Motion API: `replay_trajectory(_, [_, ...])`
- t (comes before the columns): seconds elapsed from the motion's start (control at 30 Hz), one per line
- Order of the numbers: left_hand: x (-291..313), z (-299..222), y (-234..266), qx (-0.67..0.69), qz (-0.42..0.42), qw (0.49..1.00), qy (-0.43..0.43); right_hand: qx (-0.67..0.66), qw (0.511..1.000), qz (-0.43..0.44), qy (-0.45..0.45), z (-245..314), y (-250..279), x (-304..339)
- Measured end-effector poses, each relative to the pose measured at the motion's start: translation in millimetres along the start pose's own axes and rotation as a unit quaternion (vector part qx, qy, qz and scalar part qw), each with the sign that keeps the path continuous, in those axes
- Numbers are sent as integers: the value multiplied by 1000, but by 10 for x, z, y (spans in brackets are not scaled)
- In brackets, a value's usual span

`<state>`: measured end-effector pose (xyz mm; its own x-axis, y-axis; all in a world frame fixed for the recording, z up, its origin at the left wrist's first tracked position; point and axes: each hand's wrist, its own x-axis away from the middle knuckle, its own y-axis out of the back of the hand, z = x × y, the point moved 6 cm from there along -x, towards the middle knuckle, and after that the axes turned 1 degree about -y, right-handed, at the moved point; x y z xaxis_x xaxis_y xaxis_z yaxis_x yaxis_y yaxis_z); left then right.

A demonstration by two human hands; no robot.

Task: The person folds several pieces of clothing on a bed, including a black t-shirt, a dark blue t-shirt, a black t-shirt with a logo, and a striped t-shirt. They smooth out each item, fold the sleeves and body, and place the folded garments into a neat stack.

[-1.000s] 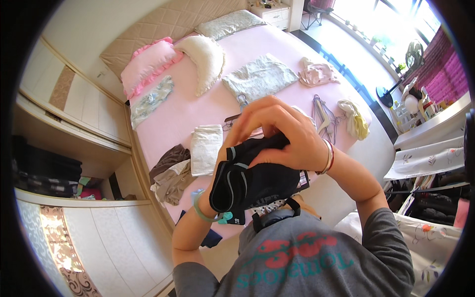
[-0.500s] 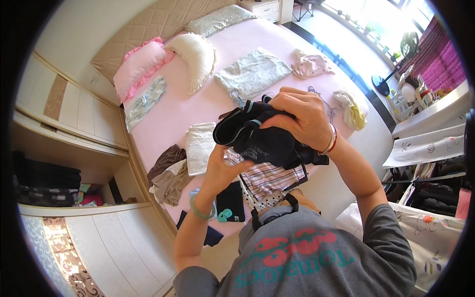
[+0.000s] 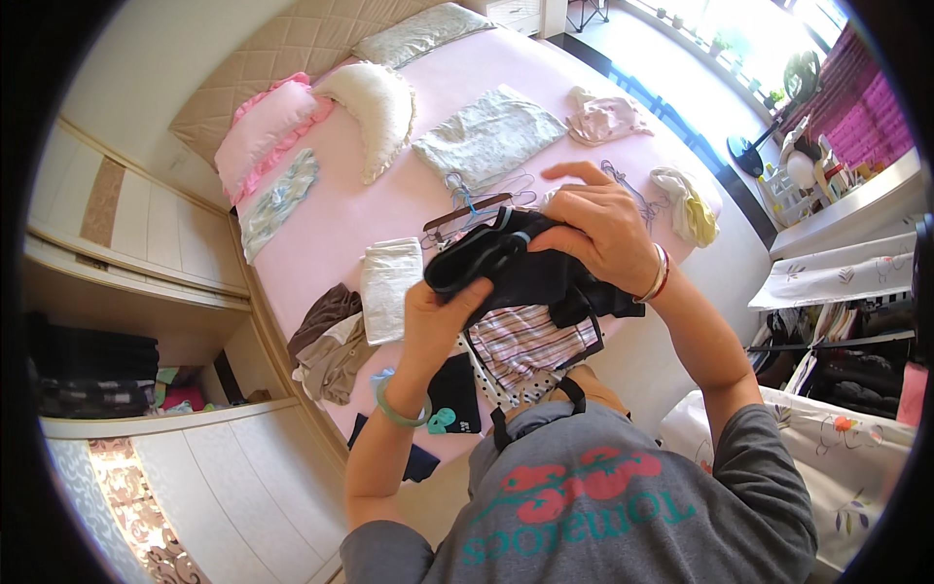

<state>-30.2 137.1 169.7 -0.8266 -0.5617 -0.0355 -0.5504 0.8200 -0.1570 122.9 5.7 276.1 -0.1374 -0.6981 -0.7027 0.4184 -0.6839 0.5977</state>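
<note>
Head view: left hand [image 3: 435,326] pinches the black garment [image 3: 555,282] at its folded left end, thumb in front; right hand [image 3: 598,226] grips the upper edge, index finger raised. Held over the striped cloth [image 3: 530,341], probably two-point to control the layers. Left fingertips hidden behind fabric; garment type unclear.

Your left hand [image 3: 436,316] grips, thumb on top; your right hand [image 3: 605,229] pinches, index finger lifted, elbow bent.
</note>
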Motion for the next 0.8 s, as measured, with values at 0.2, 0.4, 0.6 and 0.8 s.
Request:
replay_trajectory(0.2, [60, -202, 45, -30, -31, 999, -18, -197, 917, 213, -275, -443, -221, 243])
replay_trajectory(0.4, [-61, 110, 110, 118, -103, 977, 145, -820, 339, -3, -461, -699, -1342, 1445])
replay_trajectory(0.6, [44, 657, 466, 199, -65, 950, 234, -710, 413, -16, -570, -366, -1571, 1978])
replay_trajectory(0.8, [636, 1527, 625, 164, -154, 928, 297, -509, 584, 0, -633, -728, -1416, 2045])
